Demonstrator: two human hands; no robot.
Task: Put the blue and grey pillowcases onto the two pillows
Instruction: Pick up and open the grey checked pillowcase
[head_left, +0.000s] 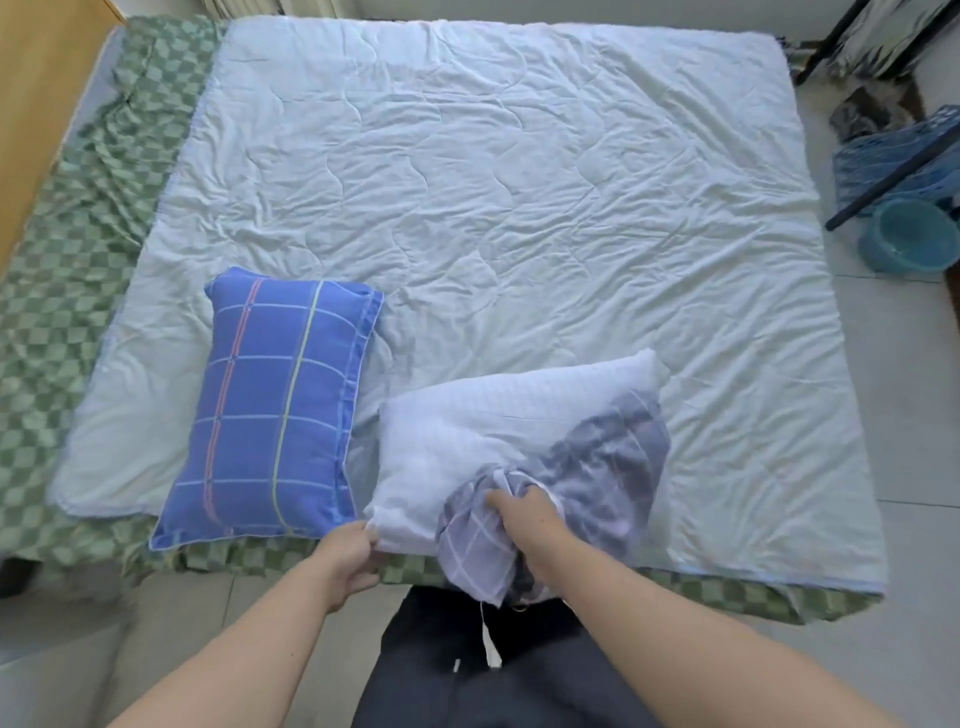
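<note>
At lower centre, the left hand pinches the white pillow's corner steady while the right hand clutches the bunched grey pillowcase to draw it on.

Bright daylight, soft shadows, fisheye edges w/ blur

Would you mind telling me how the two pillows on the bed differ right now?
The blue-cased pillow is fully covered; the white pillow is mostly bare, with the grey pillowcase bunched over one end. The blue-cased pillow lies untouched; the left hand pinches the white pillow's corner and the right hand grips its case. Both lie on the quilt.
</note>
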